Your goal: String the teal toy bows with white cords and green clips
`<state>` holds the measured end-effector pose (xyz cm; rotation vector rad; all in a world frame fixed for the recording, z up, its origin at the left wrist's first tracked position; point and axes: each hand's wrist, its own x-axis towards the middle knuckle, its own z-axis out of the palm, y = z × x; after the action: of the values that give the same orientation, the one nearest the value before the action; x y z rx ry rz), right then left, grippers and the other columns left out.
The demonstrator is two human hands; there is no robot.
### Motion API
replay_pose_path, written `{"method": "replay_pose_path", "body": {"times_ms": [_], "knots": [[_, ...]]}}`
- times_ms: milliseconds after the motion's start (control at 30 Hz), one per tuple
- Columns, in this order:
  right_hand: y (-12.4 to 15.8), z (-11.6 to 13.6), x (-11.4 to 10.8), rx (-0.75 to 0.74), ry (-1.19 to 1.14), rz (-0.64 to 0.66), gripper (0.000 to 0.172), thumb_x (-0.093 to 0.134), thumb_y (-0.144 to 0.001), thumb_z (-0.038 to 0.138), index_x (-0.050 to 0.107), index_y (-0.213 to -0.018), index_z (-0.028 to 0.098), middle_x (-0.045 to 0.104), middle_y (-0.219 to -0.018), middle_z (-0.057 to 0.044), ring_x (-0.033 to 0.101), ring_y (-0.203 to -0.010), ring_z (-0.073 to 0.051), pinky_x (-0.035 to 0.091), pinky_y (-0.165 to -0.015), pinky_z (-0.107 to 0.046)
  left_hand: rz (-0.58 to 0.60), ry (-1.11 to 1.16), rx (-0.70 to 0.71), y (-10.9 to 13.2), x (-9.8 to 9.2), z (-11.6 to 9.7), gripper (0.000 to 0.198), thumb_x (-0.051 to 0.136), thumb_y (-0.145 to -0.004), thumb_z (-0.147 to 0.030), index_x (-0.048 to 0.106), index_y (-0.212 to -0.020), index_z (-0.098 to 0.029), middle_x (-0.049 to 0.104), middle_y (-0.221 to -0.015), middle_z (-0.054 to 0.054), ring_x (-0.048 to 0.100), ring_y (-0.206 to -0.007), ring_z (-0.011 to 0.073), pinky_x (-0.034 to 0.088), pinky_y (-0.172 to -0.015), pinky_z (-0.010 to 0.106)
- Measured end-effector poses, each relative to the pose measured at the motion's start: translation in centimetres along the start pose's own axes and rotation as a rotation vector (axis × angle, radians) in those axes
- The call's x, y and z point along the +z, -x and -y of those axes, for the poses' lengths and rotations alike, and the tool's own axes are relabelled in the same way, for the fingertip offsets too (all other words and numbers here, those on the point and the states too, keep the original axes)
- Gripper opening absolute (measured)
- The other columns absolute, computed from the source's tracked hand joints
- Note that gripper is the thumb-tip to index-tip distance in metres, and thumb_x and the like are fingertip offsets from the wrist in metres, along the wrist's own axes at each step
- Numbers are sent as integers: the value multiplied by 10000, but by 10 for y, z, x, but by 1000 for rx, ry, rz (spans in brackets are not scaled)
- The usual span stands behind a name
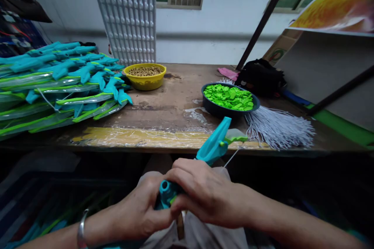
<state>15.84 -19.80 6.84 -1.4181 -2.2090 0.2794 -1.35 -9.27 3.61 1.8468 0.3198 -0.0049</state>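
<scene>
Over my lap my left hand [146, 206] and my right hand [204, 190] are both closed around a teal plastic toy part [214, 144]. Its pointed end sticks out beyond my right hand, with a green piece and a thin white string attached there. A round hollow end of teal plastic shows between my hands; the middle is hidden by my fingers. Below them, a brown, narrow piece [180, 225] shows between my legs, its kind unclear. A dark bowl of bright green plastic pieces [229, 97] stands on the table past my right hand.
A large pile of teal and green toy parts [73, 74] covers the table's left side. Beside it stands a yellow bowl [146, 83] of small brass-coloured rings. White strings [280, 128] lie at the right, near a black bag [260, 78]. The wooden table's edge [140, 138] runs before me.
</scene>
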Motion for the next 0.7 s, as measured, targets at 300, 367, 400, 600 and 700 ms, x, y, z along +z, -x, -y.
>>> {"method": "replay_pose_path", "body": {"times_ms": [300,367,400,600,700], "knots": [[24,27,8,153,-200,-722,279,685,-946,219,564,-1196,243,662,-981,-51,648,-888,-200,568,-782,-309,-2,486,-64,25,-28,-16,507,699,-821,-604,669,-1034,-145,644,-642,33,553,-515,123,455,-509,222],[24,31,21,285,-416,-719,435,799,-831,220,576,-1204,239,661,-1026,-37,645,-894,-191,562,-792,-286,-24,498,-37,26,-28,-26,500,711,-821,-580,663,-1111,-175,637,-693,25,565,-571,133,467,-545,232],[21,33,26,369,-560,-702,548,839,-769,211,565,-1242,244,666,-1081,-36,650,-939,-199,559,-831,-290,-47,506,-29,26,-27,-30,493,724,-813,-570,664,-1128,-195,646,-744,31,571,-602,139,472,-558,237],[-9,43,26,619,-1410,-593,521,751,-632,31,590,-1088,224,705,-978,20,662,-1043,-202,540,-915,-272,-72,444,6,22,-28,-39,390,754,-808,-510,671,-1081,-244,638,-898,42,588,-660,148,486,-565,242],[-16,45,21,600,-1580,-602,500,739,-584,-24,591,-991,224,673,-935,50,650,-1047,-170,540,-843,-198,-53,352,6,23,-32,-40,302,739,-843,-457,671,-1057,-255,637,-986,49,607,-663,141,513,-590,253]]}}
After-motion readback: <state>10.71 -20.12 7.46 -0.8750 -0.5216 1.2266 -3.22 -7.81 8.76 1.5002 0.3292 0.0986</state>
